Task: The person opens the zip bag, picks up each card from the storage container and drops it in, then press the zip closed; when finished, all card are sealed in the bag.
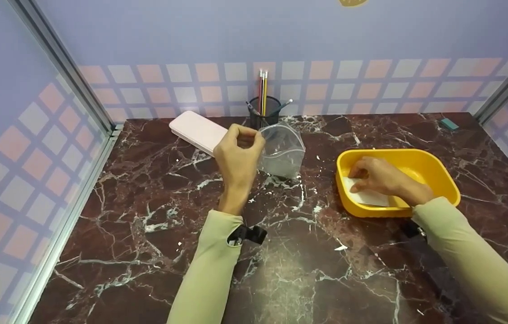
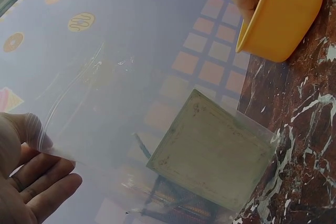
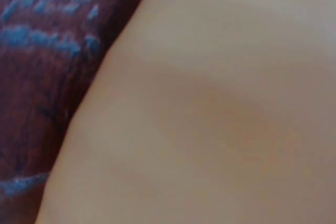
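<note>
Marbled tabletop (image 1: 146,261) below, the left hand (image 1: 237,160) pinches a bag (image 1: 283,155) (see-through).

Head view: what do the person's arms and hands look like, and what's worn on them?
The left sleeve and right sleeve are long, plain and pale yellow-green. The left hand and right hand are ungloved. A small black device sits at the left cuff; another dark device, partly hidden, shows by the right cuff.

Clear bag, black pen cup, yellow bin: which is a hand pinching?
The clear bag, pinched by the left hand. The black pen cup stands untouched; the yellow bin rests on the table with the right hand inside.
</note>
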The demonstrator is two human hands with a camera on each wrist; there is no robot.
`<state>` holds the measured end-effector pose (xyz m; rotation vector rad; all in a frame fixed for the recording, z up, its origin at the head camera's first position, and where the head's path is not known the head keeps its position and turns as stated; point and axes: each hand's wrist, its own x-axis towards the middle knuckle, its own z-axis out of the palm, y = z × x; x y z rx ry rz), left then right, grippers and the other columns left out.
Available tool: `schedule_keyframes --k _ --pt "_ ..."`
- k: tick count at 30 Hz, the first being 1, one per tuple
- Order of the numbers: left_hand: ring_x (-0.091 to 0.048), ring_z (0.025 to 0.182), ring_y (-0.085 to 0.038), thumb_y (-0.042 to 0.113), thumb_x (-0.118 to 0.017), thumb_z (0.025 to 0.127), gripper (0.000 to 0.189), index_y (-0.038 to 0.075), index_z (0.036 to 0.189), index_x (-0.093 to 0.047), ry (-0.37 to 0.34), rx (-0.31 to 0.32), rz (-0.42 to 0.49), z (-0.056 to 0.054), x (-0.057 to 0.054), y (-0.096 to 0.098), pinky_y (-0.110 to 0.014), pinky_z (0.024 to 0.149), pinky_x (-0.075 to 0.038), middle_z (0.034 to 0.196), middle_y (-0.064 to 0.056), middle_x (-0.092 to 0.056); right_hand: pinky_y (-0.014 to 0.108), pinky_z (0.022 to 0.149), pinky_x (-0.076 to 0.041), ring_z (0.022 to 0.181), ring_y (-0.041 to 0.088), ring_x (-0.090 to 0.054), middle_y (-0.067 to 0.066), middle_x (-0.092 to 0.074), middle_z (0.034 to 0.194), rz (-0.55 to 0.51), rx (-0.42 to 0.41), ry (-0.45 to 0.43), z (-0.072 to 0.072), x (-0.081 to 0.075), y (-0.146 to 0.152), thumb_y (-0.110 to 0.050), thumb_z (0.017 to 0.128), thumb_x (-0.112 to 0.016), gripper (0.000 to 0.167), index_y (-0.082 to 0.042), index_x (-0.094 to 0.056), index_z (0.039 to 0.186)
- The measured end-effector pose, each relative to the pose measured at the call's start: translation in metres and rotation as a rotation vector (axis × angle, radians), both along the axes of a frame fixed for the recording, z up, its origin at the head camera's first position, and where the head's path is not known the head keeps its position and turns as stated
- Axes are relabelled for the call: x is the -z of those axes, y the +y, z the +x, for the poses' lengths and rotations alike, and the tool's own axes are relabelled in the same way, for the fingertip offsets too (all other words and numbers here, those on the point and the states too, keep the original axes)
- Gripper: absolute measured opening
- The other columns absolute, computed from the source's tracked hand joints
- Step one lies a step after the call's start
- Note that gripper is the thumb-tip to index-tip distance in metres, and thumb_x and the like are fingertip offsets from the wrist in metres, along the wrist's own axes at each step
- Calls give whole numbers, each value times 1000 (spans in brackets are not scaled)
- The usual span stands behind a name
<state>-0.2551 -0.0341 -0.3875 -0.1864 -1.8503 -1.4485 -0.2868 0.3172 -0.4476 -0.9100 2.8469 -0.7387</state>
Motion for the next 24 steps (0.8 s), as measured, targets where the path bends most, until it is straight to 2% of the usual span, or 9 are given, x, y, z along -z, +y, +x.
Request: schedule_keyframes --k 5,15,24 --pt "-68 66 -18 -5 -77 84 8 1 85 -71 0 13 8 0 0 -1 -31 65 -60 75 -5 -73 48 80 -56 85 30 -67 12 -76 97 -14 -44 33 1 1 1 -10 80 -92 26 1 -77 98" --pt "-67 66 -17 -5 -77 84 8 1 85 -72 3 14 7 0 0 -1 -31 65 -60 75 -4 -73 45 80 -60 84 27 -70 11 -75 93 -4 0 -24 0 0 -2 -9 81 -92 27 3 -74 98" --pt "-68 65 -19 -7 -77 83 8 0 85 -72 -3 13 5 1 -1 0 -30 64 -60 77 -8 -73 45 80 -61 84 27 -71 12 -75 92 -2 16 -26 0 -1 -2 -9 82 -92 28 4 -72 97"
